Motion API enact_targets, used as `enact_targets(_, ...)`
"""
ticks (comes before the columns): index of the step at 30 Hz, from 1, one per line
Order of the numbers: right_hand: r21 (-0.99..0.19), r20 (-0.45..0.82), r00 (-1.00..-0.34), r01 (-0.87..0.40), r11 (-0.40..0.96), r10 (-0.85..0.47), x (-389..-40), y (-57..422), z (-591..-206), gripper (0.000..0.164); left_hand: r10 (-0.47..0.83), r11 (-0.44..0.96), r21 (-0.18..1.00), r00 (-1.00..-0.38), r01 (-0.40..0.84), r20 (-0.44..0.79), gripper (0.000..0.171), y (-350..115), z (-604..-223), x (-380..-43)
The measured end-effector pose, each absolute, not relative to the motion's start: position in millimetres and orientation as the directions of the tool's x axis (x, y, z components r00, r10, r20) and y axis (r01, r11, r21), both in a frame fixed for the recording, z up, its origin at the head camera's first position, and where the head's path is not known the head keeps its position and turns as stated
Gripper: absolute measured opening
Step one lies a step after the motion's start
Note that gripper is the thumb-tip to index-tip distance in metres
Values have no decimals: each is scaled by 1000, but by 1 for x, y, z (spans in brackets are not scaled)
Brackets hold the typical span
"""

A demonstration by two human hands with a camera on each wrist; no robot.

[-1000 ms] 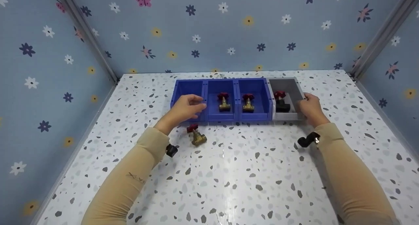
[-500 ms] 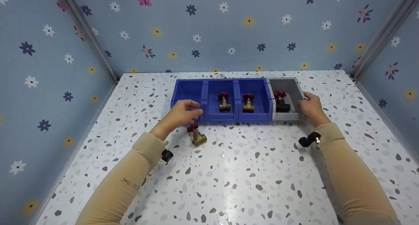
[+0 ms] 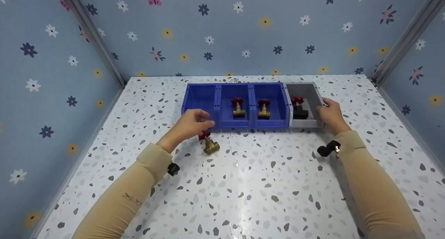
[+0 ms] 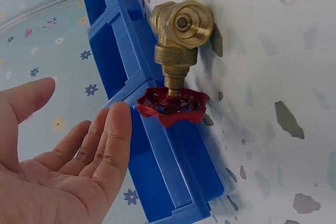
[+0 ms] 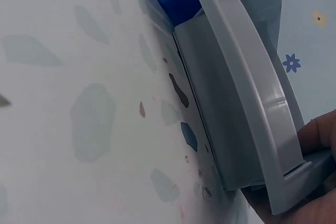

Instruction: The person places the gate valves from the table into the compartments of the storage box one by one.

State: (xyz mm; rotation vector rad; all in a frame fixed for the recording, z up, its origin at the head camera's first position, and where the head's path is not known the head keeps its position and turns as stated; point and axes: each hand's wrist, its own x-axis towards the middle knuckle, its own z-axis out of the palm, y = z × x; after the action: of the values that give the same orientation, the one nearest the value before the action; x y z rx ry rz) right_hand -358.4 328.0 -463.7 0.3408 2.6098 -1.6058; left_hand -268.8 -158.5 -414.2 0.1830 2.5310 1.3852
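Observation:
A brass valve with a red handwheel (image 3: 210,147) lies on the speckled table in front of the leftmost blue bin (image 3: 201,95). My left hand (image 3: 190,124) hovers just over the handwheel's end, thumb and fingers apart with nothing between them. In the left wrist view the red handwheel (image 4: 172,106) is right beside those fingertips. My right hand (image 3: 331,114) grips the right side wall of the grey bin (image 3: 306,123), as the right wrist view also shows. Inside the grey bin sits a black valve with a red handwheel (image 3: 299,112).
The middle blue bin (image 3: 234,124) and the blue bin to its right (image 3: 269,123) each hold a brass valve with a red handwheel. All the bins stand side by side in one row. Flower-patterned walls (image 3: 222,34) enclose the table (image 3: 257,183) at the back and sides.
My left hand has moved down and to the left, from over the leftmost blue bin toward the valve on the table. The right hand stays on the grey bin.

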Motion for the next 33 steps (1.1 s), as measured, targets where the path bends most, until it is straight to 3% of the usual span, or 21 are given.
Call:
enact_targets(20,-894,-155,-975,206,399,158,-358,329,-468,69,192,607,795,-972,10,-133,54,-159,-424,-246)
enact_targets(33,-909,-178,-970,227,350,166,-358,327,-467,70,170,652,758,-970,-19,-171,40,-161,-438,-233)
